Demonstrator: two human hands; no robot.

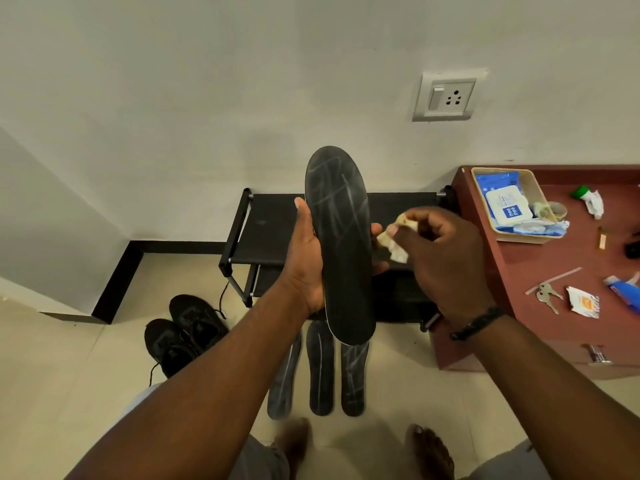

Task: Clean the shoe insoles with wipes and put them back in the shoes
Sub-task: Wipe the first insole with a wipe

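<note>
Head view, contents as seen.

1. Left hand [306, 258]: palm up, thumb along the left edge and fingertips showing past the right edge of a long black foam insole with pale scuff streaks [341, 237]. It grips the insole upright, toe end toward the wall, heel end down, held in the air above the floor.
2. Right hand [446, 258]: fingers curled, pinching a crumpled, soiled white wipe [393, 239] just beside the insole's right edge, close to the left hand's fingertips. A dark beaded bracelet [476, 322] sits on this wrist.
3. Three more black insoles [320, 368]: flat on the pale tiled floor [69, 375], side by side, lengthwise, below the held one and just ahead of the person's bare feet.
4. Pair of black laced shoes [187, 332]: on the floor to the left of the insoles, touching each other.
5. Black low shoe rack with fabric shelf [263, 233]: against the white wall, behind the hands.
6. Reddish-brown desk [519, 271]: at right. It carries a cream rectangular tray [530, 239] holding a blue and white wipes pack [504, 202], plus keys [547, 296], a white and orange sachet [585, 303] and small tubes.
7. White wall socket with switch [448, 95]: above the rack, to the right.
</note>
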